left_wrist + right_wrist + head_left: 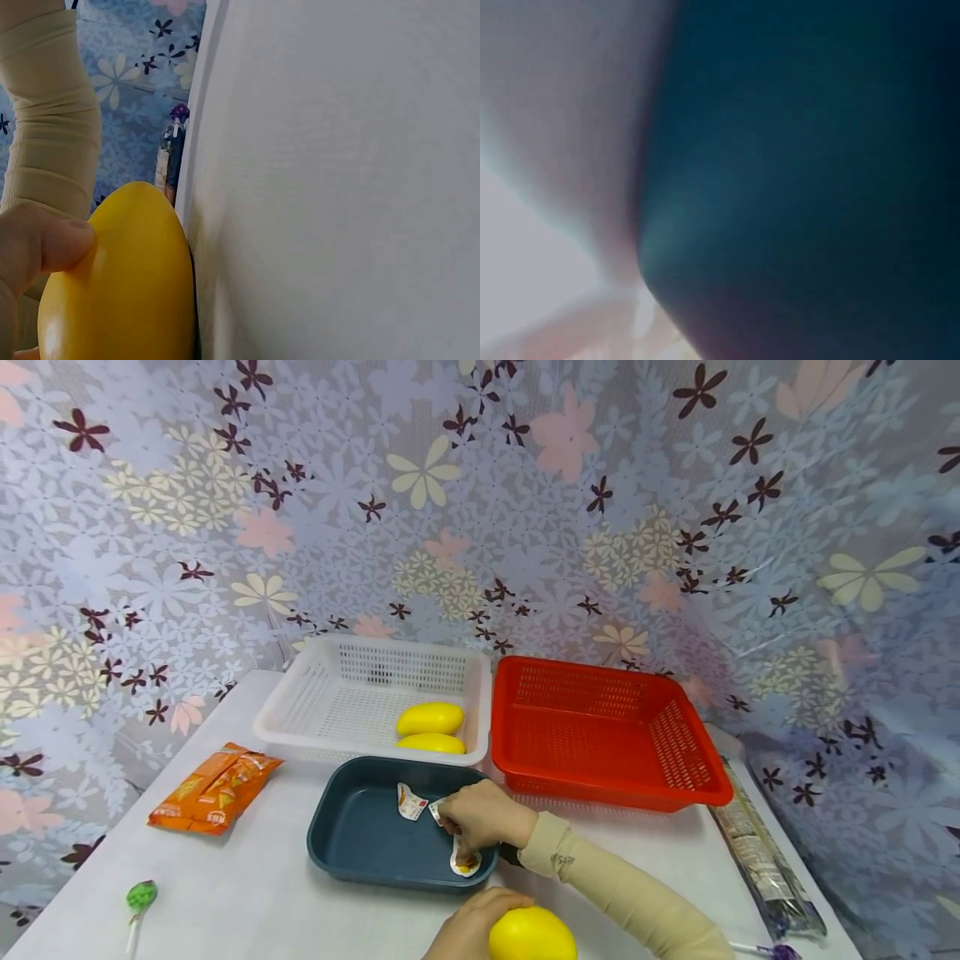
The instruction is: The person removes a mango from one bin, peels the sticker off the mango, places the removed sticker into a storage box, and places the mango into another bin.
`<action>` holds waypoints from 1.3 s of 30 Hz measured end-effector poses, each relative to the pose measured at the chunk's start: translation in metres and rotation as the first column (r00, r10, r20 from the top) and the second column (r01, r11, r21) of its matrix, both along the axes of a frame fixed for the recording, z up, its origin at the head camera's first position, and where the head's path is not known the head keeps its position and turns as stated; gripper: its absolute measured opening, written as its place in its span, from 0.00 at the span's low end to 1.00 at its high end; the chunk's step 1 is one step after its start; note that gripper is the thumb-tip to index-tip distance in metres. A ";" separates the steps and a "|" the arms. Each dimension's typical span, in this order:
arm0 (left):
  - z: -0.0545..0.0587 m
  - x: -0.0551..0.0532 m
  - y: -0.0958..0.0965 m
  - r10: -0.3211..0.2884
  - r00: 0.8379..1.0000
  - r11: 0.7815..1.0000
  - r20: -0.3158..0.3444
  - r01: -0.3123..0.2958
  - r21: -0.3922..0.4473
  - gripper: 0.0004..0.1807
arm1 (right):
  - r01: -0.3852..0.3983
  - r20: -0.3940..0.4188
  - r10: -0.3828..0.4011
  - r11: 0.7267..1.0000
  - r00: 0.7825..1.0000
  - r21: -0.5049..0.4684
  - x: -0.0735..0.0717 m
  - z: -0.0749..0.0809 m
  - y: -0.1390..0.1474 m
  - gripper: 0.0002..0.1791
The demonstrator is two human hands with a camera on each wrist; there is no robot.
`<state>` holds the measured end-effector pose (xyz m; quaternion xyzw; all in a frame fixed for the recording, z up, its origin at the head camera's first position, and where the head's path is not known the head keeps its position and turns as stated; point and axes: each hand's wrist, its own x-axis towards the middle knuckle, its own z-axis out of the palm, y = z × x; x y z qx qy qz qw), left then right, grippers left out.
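In the head view my left hand (472,927) holds a smooth yellow egg-shaped toy fruit (534,933) at the near edge. The left wrist view shows its thumb (66,244) pressed on the fruit's side. Reaching into the dark blue tray (360,852), my right hand (480,814) points its fingers down onto a white-edged picture cutout (467,867). I cannot tell whether it pinches that piece. Another cutout (411,803) lies in the tray to the left, and one more is partly covered by the hand. The blurred right wrist view is mostly filled by the tray's dark blue wall (795,187).
Behind the tray stand a white basket (300,735) with two yellow toy fruits (430,719) and a red basket (600,789). An orange snack bag (217,789) and a green lollipop (140,896) lie left. A long packet (768,860) and a purple-wrapped lollipop (783,952) lie right.
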<state>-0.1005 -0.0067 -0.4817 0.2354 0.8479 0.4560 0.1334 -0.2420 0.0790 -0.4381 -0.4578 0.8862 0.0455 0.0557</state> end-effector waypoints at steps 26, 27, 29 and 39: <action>-0.001 -0.003 -0.001 -0.036 0.999 0.999 -0.038 0.037 0.028 0.33 | 0.312 0.285 -0.156 0.679 0.946 -0.665 0.022 0.034 0.053 0.29; -0.001 -0.003 -0.001 -0.036 0.999 0.999 -0.033 0.037 0.027 0.33 | 0.321 0.299 -0.151 0.657 0.942 -0.682 0.022 0.032 0.054 0.31; -0.001 -0.002 -0.001 -0.036 0.998 0.999 -0.044 0.037 0.016 0.33 | 0.332 0.315 -0.143 0.628 0.938 -0.704 0.021 0.027 0.055 0.33; 0.001 -0.002 -0.002 -0.075 0.995 0.997 -0.071 0.073 -0.039 0.34 | 0.368 0.337 -0.169 0.594 0.926 -0.715 0.025 0.017 0.050 0.43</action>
